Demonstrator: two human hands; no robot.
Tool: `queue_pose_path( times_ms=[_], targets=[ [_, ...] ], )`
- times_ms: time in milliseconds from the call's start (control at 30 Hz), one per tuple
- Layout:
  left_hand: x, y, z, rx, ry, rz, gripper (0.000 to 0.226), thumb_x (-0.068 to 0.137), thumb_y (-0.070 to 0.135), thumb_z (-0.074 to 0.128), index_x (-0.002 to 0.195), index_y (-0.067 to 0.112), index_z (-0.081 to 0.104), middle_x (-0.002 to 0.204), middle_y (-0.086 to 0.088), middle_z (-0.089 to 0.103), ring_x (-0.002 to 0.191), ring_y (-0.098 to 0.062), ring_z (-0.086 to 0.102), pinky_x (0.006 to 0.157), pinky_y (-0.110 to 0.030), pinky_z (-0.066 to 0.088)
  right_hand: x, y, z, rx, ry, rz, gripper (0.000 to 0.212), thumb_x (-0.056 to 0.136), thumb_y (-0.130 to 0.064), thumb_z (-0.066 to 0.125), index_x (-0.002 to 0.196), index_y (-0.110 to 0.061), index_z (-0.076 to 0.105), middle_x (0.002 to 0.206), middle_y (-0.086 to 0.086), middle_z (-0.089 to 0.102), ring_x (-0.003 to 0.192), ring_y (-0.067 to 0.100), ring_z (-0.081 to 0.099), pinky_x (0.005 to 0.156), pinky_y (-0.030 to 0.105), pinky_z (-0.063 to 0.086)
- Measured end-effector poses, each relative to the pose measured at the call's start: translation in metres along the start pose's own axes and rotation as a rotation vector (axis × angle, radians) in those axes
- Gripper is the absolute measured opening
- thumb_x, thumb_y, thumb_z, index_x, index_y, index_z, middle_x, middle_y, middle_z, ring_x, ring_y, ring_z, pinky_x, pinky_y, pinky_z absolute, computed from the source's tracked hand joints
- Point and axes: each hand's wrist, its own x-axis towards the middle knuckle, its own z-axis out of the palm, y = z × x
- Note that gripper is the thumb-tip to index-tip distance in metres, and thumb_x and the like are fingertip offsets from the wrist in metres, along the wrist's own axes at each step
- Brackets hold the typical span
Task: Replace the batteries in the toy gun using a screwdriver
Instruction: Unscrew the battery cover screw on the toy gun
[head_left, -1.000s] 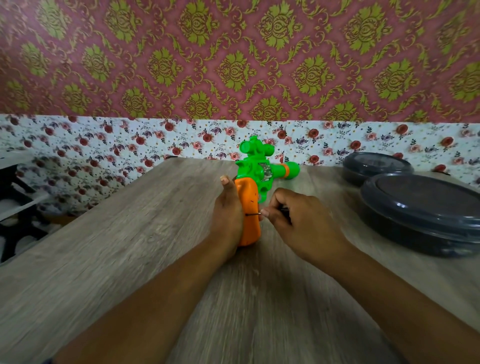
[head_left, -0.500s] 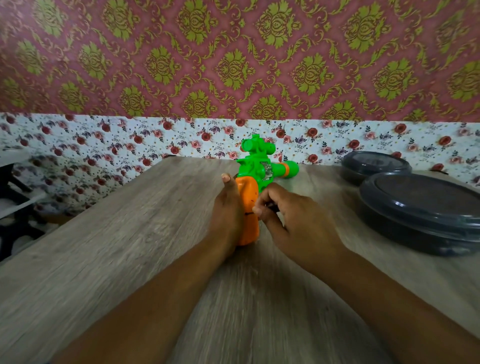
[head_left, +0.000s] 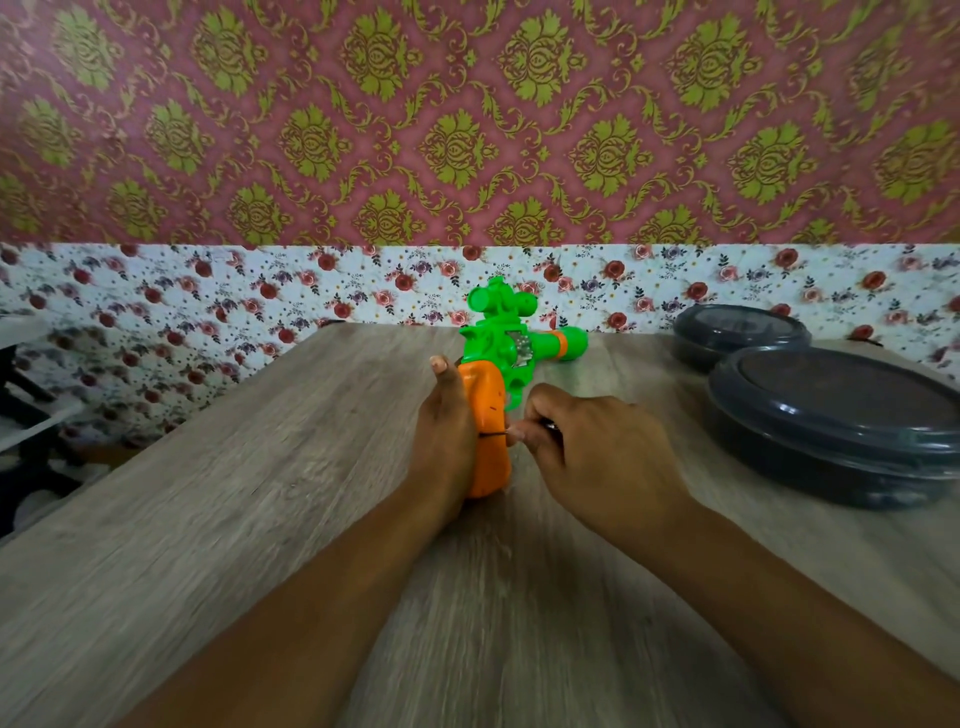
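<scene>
Toy gun (head_left: 491, 415) propped on the wooden table (head_left: 218, 499), orange grip toward the camera, green barrel pointing away and to the right. Left hand (head_left: 447, 441) wrapped against the grip's left side, thumb up along the orange plastic, fingers behind the grip and out of sight. Right hand (head_left: 587, 457) curled round a screwdriver (head_left: 498, 435), fingertips (head_left: 519, 430) pinched together on the shank, handle mostly buried in the fist. Thin dark tip reaching left from those fingertips onto the grip's side, just beside the left palm. 2 dark lidded containers: the nearer container (head_left: 841, 431) well right of the right knuckles, the farther container (head_left: 740, 332) beyond it by the floral wall. Bare wood left of the left hand out to the table's slanting left edge, and more between both forearms toward the near edge.
</scene>
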Motion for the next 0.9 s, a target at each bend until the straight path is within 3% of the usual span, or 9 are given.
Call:
queue_pose_path(
  times_ms=[67, 233, 367, 433, 600, 667, 733, 800, 900],
  targets=[
    [0.001, -0.002, -0.001, -0.003, 0.0, 0.005, 0.067, 0.094, 0.053, 0.004, 0.144, 0.018, 0.033, 0.106, 0.002, 0.062, 0.076, -0.002, 0.051, 0.083, -0.022, 0.036, 0.002, 0.002, -0.002, 0.084, -0.065, 0.013, 0.022, 0.091, -0.042, 0.048, 0.086, -0.023, 0.058, 0.07, -0.002, 0.065, 0.065, 0.018, 0.06, 0.049, 0.022, 0.025],
    [0.0, -0.004, -0.003, -0.026, 0.02, -0.013, 0.062, 0.096, 0.052, 0.005, 0.128, 0.022, 0.048, 0.073, 0.012, 0.056, 0.065, 0.004, 0.052, 0.059, -0.018, 0.037, 0.003, 0.007, 0.001, 0.268, -0.1, 0.061, 0.016, 0.084, -0.035, 0.062, 0.075, -0.033, 0.05, 0.081, -0.011, 0.069, 0.082, 0.009, 0.065, 0.067, 0.033, 0.051],
    [0.003, -0.004, -0.001, -0.02, 0.03, -0.023, 0.056, 0.095, 0.053, 0.005, 0.102, 0.021, 0.051, 0.073, 0.008, 0.06, 0.06, 0.0, 0.057, 0.055, -0.017, 0.039, 0.005, 0.013, 0.003, 0.51, -0.117, 0.121, 0.016, 0.079, -0.025, 0.07, 0.071, -0.029, 0.057, 0.066, -0.02, 0.06, 0.07, -0.007, 0.059, 0.064, 0.013, 0.044],
    [0.004, -0.006, 0.0, -0.007, 0.014, -0.028, 0.064, 0.094, 0.055, 0.004, 0.112, 0.018, 0.053, 0.075, 0.003, 0.064, 0.052, 0.0, 0.063, 0.046, -0.013, 0.045, 0.004, 0.013, 0.006, 0.61, -0.122, 0.159, 0.014, 0.081, -0.021, 0.068, 0.072, -0.024, 0.058, 0.064, -0.021, 0.058, 0.067, -0.013, 0.056, 0.064, 0.007, 0.04],
    [0.002, -0.004, -0.002, 0.048, 0.034, -0.022, 0.066, 0.096, 0.052, 0.007, 0.14, 0.015, 0.039, 0.07, 0.008, 0.056, 0.04, 0.012, 0.055, 0.04, -0.009, 0.043, 0.001, 0.009, 0.009, 0.397, -0.13, 0.206, 0.018, 0.088, -0.042, 0.051, 0.085, -0.025, 0.057, 0.07, -0.011, 0.064, 0.062, 0.005, 0.058, 0.059, 0.03, 0.047],
    [-0.001, 0.0, -0.001, 0.03, 0.048, -0.03, 0.07, 0.093, 0.056, 0.007, 0.138, 0.015, 0.041, 0.08, 0.006, 0.06, 0.049, 0.009, 0.061, 0.05, -0.009, 0.049, 0.0, 0.008, 0.006, 0.197, -0.148, 0.176, 0.034, 0.091, -0.049, 0.04, 0.084, -0.02, 0.056, 0.065, -0.004, 0.061, 0.055, 0.012, 0.053, 0.049, 0.029, 0.038],
    [-0.004, 0.002, 0.001, -0.011, 0.042, -0.032, 0.091, 0.075, 0.074, 0.005, 0.141, 0.02, 0.039, 0.114, -0.008, 0.065, 0.094, -0.01, 0.068, 0.086, -0.033, 0.054, 0.001, 0.007, 0.004, 0.207, -0.168, 0.194, 0.042, 0.093, -0.046, 0.037, 0.077, -0.014, 0.059, 0.063, 0.002, 0.062, 0.055, 0.017, 0.056, 0.051, 0.034, 0.044],
    [-0.002, -0.004, 0.002, -0.027, 0.029, -0.04, 0.111, 0.057, 0.089, 0.006, 0.141, 0.025, 0.039, 0.133, -0.015, 0.055, 0.117, -0.031, 0.056, 0.102, -0.052, 0.041, 0.001, 0.007, 0.004, 0.255, -0.157, 0.205, 0.04, 0.093, -0.043, 0.041, 0.07, -0.014, 0.057, 0.064, 0.005, 0.064, 0.057, 0.02, 0.059, 0.059, 0.04, 0.05],
    [-0.003, 0.003, 0.0, 0.017, 0.041, -0.045, 0.096, 0.074, 0.081, 0.005, 0.139, 0.021, 0.041, 0.115, -0.002, 0.063, 0.085, -0.016, 0.064, 0.09, -0.029, 0.049, 0.002, 0.006, 0.004, 0.328, -0.139, 0.203, 0.028, 0.089, -0.04, 0.052, 0.072, -0.019, 0.056, 0.063, -0.002, 0.064, 0.061, 0.016, 0.06, 0.064, 0.038, 0.051]
  ],
)
